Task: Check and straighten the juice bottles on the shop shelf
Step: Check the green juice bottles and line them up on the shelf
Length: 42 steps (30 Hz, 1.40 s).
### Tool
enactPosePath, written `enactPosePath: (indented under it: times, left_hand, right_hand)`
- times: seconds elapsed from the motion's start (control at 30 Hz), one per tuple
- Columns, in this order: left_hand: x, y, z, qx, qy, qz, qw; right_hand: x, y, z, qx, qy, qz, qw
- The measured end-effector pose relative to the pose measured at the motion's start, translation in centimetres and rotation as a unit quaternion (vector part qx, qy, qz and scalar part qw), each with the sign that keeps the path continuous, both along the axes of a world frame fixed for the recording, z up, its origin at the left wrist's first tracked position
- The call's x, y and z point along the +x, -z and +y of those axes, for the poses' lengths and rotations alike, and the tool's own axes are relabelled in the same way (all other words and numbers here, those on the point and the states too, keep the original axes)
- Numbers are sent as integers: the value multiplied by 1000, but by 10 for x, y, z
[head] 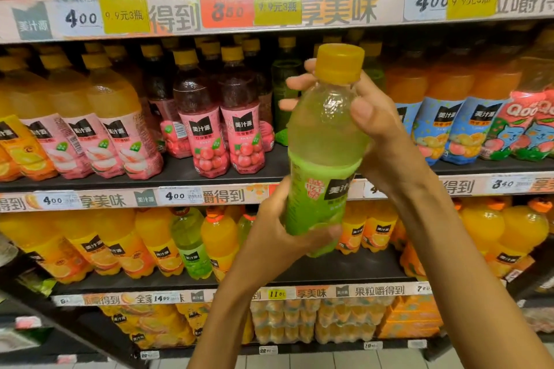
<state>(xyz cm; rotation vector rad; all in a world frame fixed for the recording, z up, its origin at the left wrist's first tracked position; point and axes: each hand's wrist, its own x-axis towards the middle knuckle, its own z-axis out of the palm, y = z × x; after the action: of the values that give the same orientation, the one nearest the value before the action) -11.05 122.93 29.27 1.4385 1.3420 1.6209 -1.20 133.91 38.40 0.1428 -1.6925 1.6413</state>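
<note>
Held upright in front of the shelving, clear of every shelf: a green juice bottle (322, 141) with a yellow cap (340, 63), pale liquid above and a bright green label (317, 198) below. Clamped round its shoulder just under the cap, the right hand (377, 126), thumb (364, 111) pressed on the near side, fingertips (295, 82) showing past the far side. Wrapped round the bottom part of the label from the left, the left hand (278, 237), thumb (325, 232) laid across the front near the base. Behind the bottle, on the middle shelf (186, 171), a gap in the front row with further green bottles (284, 90) set back in the shadow. To the left of the gap, two upright dark red bottles with pink labels (221, 117), then a row of yellow peach bottles (105, 120) leaning to the left. To the right, orange bottles with blue labels (449, 117) and a pink cartoon-cat pack (530, 129). Along the shelf edges, price tags (81, 18) and yellow promotion slips (124, 15). On the shelf below, orange juice bottles (156, 243) with one green bottle (190, 243) standing among them. Lower still, shrink-wrapped multipacks (299, 320).
</note>
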Motion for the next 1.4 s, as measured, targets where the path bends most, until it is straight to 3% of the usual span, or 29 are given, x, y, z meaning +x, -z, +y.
enactPosePath:
  times: [0.1,0.23,0.47,0.63,1.03,1.13,1.27,1.4]
  left_hand:
    - [4,5,-1,-41,57,-39,997]
    - [2,8,4,-37,23,-99,994]
    - [-2,18,32,0,-134,31,991]
    - [-11,21,56,14,-230,11,973]
    - [-29,38,84,-27,-388,98,916]
    - [-29,36,86,-7,-414,135,900]
    - [-27,36,87,10,-425,81,901]
    - [-29,38,92,7,-468,129,874]
  right_hand:
    - [-10,3,3,-61,-64,-16,996]
    - [-16,5,9,-88,36,8,995]
    - [-35,7,19,-21,146,47,988]
    - [-48,5,32,80,216,6,973]
    - [-75,25,49,68,235,-4,970]
    - [-80,26,48,78,299,-4,951]
    - [-87,26,44,108,390,-6,915]
    - [-88,25,39,130,445,2,886]
